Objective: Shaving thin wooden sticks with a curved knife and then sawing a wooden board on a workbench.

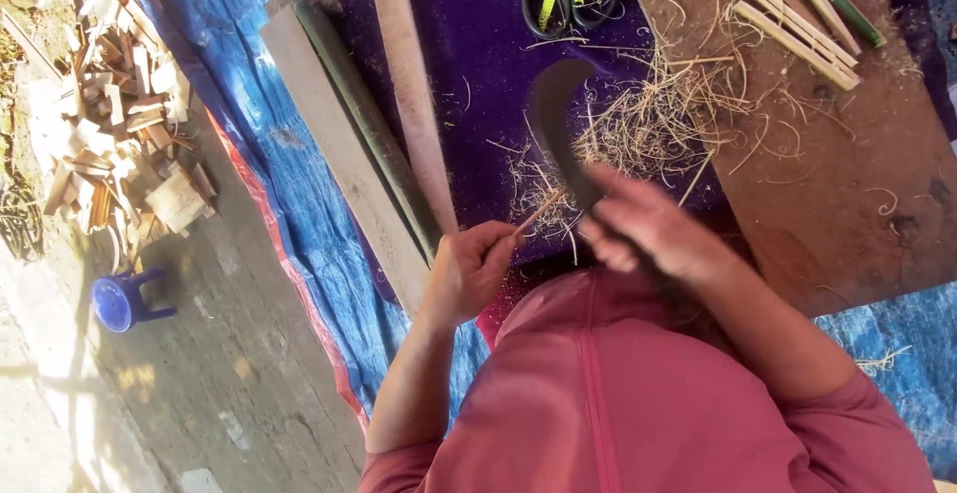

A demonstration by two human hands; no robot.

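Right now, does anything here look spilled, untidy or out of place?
Yes. Thin pale shavings lie scattered across the purple cloth and the brown board, around the curved blade held by the right hand. The left hand holds a thin stick. Wood offcuts lie heaped on the ground.

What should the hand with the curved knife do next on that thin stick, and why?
Probably draw the curved knife along the thin stick in another shaving stroke, away from the body. The right hand holds the knife with its blade against the stick, the left hand pinches the stick's near end, and a pile of shavings lies just beyond.
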